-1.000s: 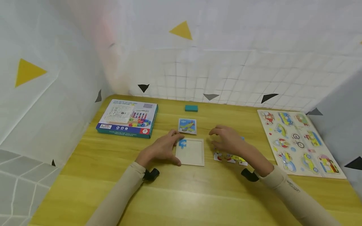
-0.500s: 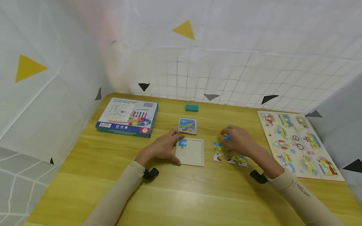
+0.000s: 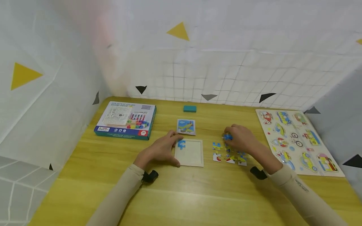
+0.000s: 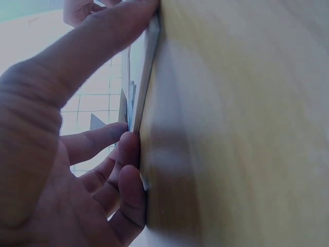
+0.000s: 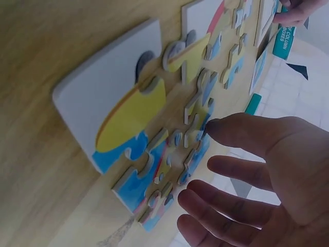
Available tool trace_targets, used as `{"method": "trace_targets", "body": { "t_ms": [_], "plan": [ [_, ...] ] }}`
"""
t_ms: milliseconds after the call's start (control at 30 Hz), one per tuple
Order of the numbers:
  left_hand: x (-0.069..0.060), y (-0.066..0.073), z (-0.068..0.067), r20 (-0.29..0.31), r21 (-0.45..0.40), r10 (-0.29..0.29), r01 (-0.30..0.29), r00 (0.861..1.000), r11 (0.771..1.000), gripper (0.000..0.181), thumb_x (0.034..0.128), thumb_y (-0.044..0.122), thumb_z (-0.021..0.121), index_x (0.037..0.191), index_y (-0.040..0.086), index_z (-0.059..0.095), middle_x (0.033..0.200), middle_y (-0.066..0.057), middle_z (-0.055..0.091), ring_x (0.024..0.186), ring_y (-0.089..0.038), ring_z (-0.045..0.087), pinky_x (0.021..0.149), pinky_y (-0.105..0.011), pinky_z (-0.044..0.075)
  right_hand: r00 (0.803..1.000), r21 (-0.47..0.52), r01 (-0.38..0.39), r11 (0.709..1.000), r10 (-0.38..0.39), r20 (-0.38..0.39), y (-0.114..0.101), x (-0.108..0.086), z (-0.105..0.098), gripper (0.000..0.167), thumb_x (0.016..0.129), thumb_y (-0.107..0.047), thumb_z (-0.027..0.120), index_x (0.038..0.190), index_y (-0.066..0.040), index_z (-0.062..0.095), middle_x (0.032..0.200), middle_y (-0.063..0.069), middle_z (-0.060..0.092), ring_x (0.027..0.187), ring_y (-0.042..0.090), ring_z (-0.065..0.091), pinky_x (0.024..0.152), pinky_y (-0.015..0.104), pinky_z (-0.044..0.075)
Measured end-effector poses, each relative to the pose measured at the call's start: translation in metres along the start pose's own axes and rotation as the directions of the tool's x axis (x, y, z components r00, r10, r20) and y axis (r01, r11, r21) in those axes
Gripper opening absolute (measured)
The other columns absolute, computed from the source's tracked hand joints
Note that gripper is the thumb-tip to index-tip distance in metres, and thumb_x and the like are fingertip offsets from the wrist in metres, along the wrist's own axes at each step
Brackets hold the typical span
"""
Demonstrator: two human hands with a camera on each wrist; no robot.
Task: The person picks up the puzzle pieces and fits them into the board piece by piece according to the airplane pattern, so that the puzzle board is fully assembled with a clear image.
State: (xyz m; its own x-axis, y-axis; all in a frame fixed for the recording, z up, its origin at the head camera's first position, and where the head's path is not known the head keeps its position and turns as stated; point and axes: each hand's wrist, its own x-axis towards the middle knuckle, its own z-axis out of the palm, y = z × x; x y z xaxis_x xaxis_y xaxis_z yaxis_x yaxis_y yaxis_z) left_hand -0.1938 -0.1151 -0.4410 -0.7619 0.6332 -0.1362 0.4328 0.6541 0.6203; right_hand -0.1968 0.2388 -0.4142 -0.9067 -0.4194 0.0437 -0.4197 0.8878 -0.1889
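At the middle of the table lies a square puzzle tray (image 3: 192,153) with a blue jigsaw piece (image 3: 181,144) in its far left corner. My left hand (image 3: 161,149) holds the tray by its left side, the thumb and fingers along its edge. Loose jigsaw pieces (image 3: 217,146) lie to the right of the tray. My right hand (image 3: 241,139) is over the far ones, fingers loosely spread. In the right wrist view its thumb (image 5: 236,131) touches a blue and yellow piece; the other fingertips stand apart from the thumb. The palm partly hides several pieces in the head view.
Behind the tray lies a picture card of a yellow plane (image 3: 186,126). A teal block (image 3: 189,109) sits farther back. At the left is a toy box (image 3: 125,121); at the right, a vehicle puzzle board (image 3: 299,141). White cloth walls (image 3: 209,69) border the table.
My right hand has moved right, from beside the tray to the far loose pieces, uncovering several of them. A blue piece by its fingers has shifted slightly right. The left hand has stayed in place.
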Motion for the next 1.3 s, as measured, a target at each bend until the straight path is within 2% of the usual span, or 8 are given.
{"method": "trace_targets", "body": {
  "t_ms": [133, 267, 467, 733, 1000, 1300],
  "plan": [
    [-0.0014, -0.0017, 0.0017, -0.008, -0.004, -0.001, 0.001, 1.000, 1.000, 0.109, 0.0602, 0.050, 0.094, 0.151, 0.019, 0.043, 0.132, 0.004, 0.039, 0.100, -0.016, 0.049, 0.082, -0.033, 0.046, 1.000, 0.004, -0.024, 1.000, 0.024, 0.015, -0.0010, 0.0037, 0.0014, 0.026, 0.085, -0.021, 0.079, 0.106, -0.006, 0.073, 0.097, 0.013, 0.065, 0.084, 0.030, 0.063, 0.073, 0.049, 0.053],
    [-0.0016, -0.0048, 0.0036, -0.014, 0.002, 0.000, 0.000, 1.000, 1.000, 0.108, 0.0608, 0.050, 0.094, 0.151, 0.020, 0.043, 0.131, 0.005, 0.038, 0.099, -0.015, 0.049, 0.080, -0.033, 0.046, 0.999, 0.008, -0.033, 0.999, 0.033, 0.016, -0.0003, 0.0076, 0.0048, 0.023, 0.086, -0.021, 0.078, 0.104, -0.007, 0.075, 0.094, 0.011, 0.064, 0.079, 0.027, 0.061, 0.069, 0.046, 0.052],
    [-0.0017, -0.0067, 0.0058, -0.015, 0.014, 0.012, -0.012, 1.000, 1.000, 0.107, 0.0620, 0.051, 0.093, 0.151, 0.020, 0.042, 0.130, 0.006, 0.038, 0.099, -0.015, 0.048, 0.078, -0.033, 0.046, 1.000, 0.024, -0.027, 0.999, 0.027, 0.012, 0.0023, 0.0096, 0.0075, 0.022, 0.086, -0.018, 0.077, 0.102, -0.004, 0.075, 0.090, 0.010, 0.062, 0.072, 0.022, 0.057, 0.064, 0.042, 0.049],
    [-0.0014, -0.0037, 0.0054, -0.011, 0.004, 0.009, -0.009, 1.000, 1.000, 0.106, 0.0618, 0.051, 0.093, 0.150, 0.020, 0.043, 0.131, 0.005, 0.038, 0.099, -0.016, 0.049, 0.079, -0.033, 0.046, 0.999, 0.027, -0.027, 0.999, 0.026, 0.020, 0.0023, 0.0058, 0.0063, 0.026, 0.088, -0.024, 0.077, 0.103, -0.003, 0.074, 0.093, 0.012, 0.062, 0.075, 0.024, 0.059, 0.067, 0.044, 0.051],
    [-0.0015, -0.0020, 0.0038, -0.019, 0.012, -0.001, 0.002, 1.000, 1.000, 0.106, 0.0619, 0.050, 0.094, 0.151, 0.020, 0.043, 0.135, 0.005, 0.038, 0.099, -0.015, 0.049, 0.080, -0.034, 0.045, 1.000, 0.042, 0.013, 0.999, -0.014, 0.018, 0.0053, 0.0064, 0.0052, 0.017, 0.088, -0.014, 0.075, 0.102, -0.005, 0.075, 0.089, 0.009, 0.059, 0.067, 0.018, 0.050, 0.060, 0.037, 0.046],
    [-0.0020, -0.0009, 0.0022, -0.021, 0.019, 0.019, -0.019, 1.000, 1.000, 0.106, 0.0622, 0.049, 0.094, 0.150, 0.018, 0.043, 0.134, 0.004, 0.039, 0.099, -0.015, 0.049, 0.080, -0.033, 0.046, 0.999, 0.067, 0.032, 0.997, -0.033, 0.019, 0.0074, 0.0087, 0.0064, 0.015, 0.087, -0.012, 0.075, 0.100, -0.004, 0.074, 0.091, 0.011, 0.062, 0.072, 0.021, 0.057, 0.064, 0.041, 0.050]
  ]
}}
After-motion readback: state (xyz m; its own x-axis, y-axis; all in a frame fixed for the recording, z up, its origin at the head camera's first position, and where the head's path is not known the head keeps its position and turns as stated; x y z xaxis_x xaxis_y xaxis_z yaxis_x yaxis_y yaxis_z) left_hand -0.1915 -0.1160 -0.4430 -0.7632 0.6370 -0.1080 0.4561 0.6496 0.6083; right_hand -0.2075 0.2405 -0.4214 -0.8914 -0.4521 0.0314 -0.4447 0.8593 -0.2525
